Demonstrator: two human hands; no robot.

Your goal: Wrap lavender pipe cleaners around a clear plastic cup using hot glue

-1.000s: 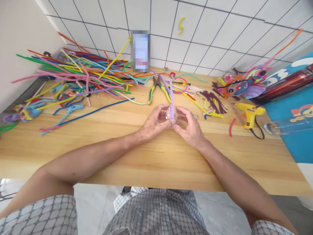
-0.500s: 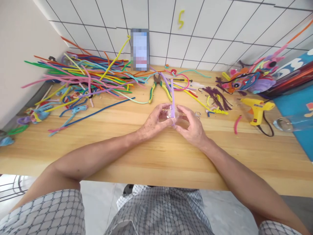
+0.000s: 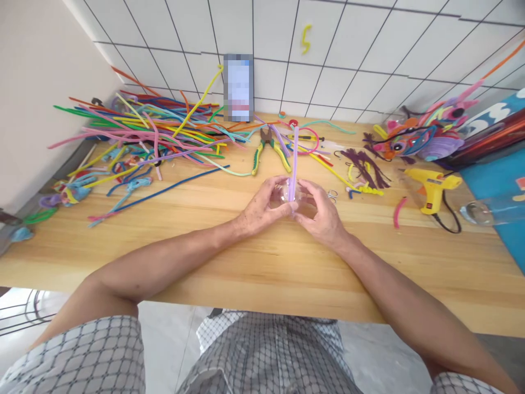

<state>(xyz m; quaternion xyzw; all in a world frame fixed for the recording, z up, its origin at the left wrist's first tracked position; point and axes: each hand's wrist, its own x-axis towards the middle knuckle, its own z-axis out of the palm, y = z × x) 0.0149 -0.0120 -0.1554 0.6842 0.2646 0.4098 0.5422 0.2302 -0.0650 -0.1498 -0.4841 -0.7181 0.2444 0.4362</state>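
Between my two hands is a clear, shiny round ball (image 3: 284, 191), partly hidden by the fingers. Lilac pipe cleaners (image 3: 295, 156) lie against it and stick up away from me, with their lower end under my thumbs. My left hand (image 3: 268, 202) curls round the ball's left side, its thumb pressing near the pipe cleaners' lower end. From the right, my right hand (image 3: 320, 210) cups the ball with bent fingers, thumb tip close to the left one. Just beyond the hands lie pliers (image 3: 271, 150) with green and yellow handles, jaws pointing away.
A heap of coloured pipe cleaners (image 3: 164, 126) covers the back left. A phone (image 3: 238, 90) leans on the tiled wall. Small scissors (image 3: 332, 195) and dark purple pieces (image 3: 363, 167) lie right of my hands, before a yellow glue gun (image 3: 432, 189) and a colourful pipe-cleaner figure (image 3: 430, 131).
The view has shifted slightly. The upright pipe cleaners lean a little more to the right at the top. Both hands keep nearly the same grip on the ball.
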